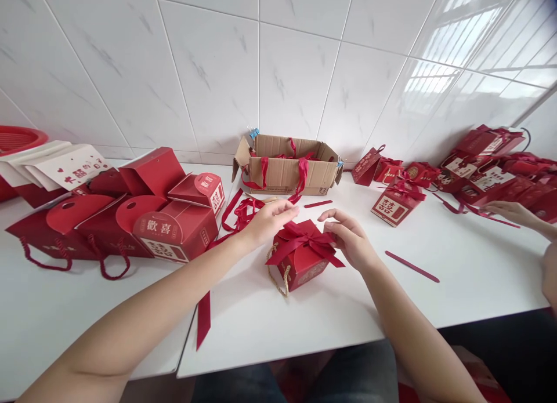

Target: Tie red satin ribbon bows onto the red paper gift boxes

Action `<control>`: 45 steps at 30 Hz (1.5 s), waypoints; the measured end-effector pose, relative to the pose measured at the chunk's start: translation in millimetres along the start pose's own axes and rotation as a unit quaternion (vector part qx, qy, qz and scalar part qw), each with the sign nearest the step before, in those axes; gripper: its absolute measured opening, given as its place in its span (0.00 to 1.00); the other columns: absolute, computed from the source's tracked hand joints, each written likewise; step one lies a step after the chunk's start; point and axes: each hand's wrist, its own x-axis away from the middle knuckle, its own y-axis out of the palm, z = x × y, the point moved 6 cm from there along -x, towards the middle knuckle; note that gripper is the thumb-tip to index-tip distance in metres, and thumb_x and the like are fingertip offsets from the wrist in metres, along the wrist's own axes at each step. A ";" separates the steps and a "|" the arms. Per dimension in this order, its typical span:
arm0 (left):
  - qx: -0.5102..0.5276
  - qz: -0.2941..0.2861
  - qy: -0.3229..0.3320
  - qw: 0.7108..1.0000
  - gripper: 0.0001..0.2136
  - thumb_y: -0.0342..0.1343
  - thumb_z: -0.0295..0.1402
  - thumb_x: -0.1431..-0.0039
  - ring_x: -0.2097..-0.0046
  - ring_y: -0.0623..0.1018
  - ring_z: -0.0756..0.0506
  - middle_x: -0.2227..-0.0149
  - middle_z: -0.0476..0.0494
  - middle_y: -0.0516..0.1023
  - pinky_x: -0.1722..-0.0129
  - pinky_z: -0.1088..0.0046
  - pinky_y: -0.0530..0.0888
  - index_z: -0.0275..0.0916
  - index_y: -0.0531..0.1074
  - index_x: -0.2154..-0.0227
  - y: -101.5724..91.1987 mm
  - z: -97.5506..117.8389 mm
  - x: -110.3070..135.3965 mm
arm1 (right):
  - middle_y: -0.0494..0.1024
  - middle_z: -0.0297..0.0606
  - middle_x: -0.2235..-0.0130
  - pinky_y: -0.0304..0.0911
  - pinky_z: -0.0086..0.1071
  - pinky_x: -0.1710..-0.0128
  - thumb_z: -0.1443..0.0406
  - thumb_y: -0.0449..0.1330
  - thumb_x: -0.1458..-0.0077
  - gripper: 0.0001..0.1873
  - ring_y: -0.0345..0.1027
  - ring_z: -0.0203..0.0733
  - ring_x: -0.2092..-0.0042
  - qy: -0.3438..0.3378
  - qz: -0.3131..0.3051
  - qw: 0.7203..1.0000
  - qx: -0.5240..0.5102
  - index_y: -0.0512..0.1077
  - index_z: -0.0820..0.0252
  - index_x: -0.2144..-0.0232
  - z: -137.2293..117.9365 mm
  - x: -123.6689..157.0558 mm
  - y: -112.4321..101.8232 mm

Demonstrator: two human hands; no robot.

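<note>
White table across the lower frame, seen from where I stood: a cardboard carton at upper centre held red ribbon, and red boxes filled the left. Slightly right of centre stood the ribboned gift box, upright, its patterned face toward the lower right and its rope handle toward the lower left. Its long axis appeared to run from lower left to upper right. The left hand hung over its upper left, fingers extended, the gap to the thumb narrow, nothing visible between. The right hand curved beside its right side, fingers loosely bent and apart; whether they touched the ribbon I could not tell. The bow spread left to right across the lid, tails drooping to either side. The step in hand was, by my judgement, shaping this tied bow; the next move called for light fingertips evening loops and tails without loosening the knot.
</note>
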 end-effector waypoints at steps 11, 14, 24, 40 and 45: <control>-0.200 0.005 0.095 0.975 0.04 0.60 0.34 0.50 0.41 0.60 0.38 0.48 0.45 0.70 0.40 0.56 0.60 0.42 0.78 0.72 23.9 18.9 19.2 | 0.59 0.23 0.81 0.44 0.25 0.79 0.61 0.61 0.46 0.08 0.47 0.28 0.79 -0.008 -0.025 1.000 0.011 0.66 0.56 0.65 -2.8 3.1 5.0; -0.194 0.006 0.084 0.977 0.03 0.61 0.34 0.51 0.41 0.60 0.38 0.48 0.45 0.71 0.40 0.55 0.60 0.42 0.77 0.73 23.5 14.4 17.0 | 0.59 0.21 0.83 0.44 0.25 0.80 0.60 0.62 0.47 0.10 0.45 0.28 0.80 -0.031 -0.014 0.999 0.022 0.66 0.56 0.65 -3.5 2.0 3.7; -0.197 0.029 0.112 0.974 0.03 0.60 0.32 0.51 0.40 0.59 0.37 0.48 0.44 0.71 0.39 0.54 0.58 0.41 0.77 0.74 24.0 14.1 18.1 | 0.59 0.20 0.84 0.44 0.24 0.80 0.63 0.62 0.46 0.09 0.46 0.27 0.81 -0.044 -0.007 0.998 0.039 0.64 0.56 0.67 -5.8 2.5 0.0; -0.112 -0.013 0.073 0.991 0.13 0.54 0.37 0.47 0.39 0.61 0.39 0.48 0.46 0.71 0.39 0.56 0.58 0.45 0.74 0.58 2.2 24.3 11.1 | 0.60 0.25 0.82 0.45 0.25 0.81 0.53 0.57 0.44 0.14 0.50 0.28 0.80 -0.007 0.004 0.994 0.107 0.66 0.58 0.68 -10.7 3.3 -1.6; -0.088 -0.002 -0.006 0.996 0.14 0.47 0.29 0.52 0.53 0.73 0.43 0.51 0.47 0.73 0.53 0.65 0.71 0.42 0.73 0.63 -16.4 32.1 10.8 | 0.62 0.27 0.78 0.47 0.25 0.81 0.51 0.58 0.45 0.16 0.50 0.28 0.78 -0.020 0.025 0.993 0.111 0.67 0.58 0.67 -12.4 1.9 -1.6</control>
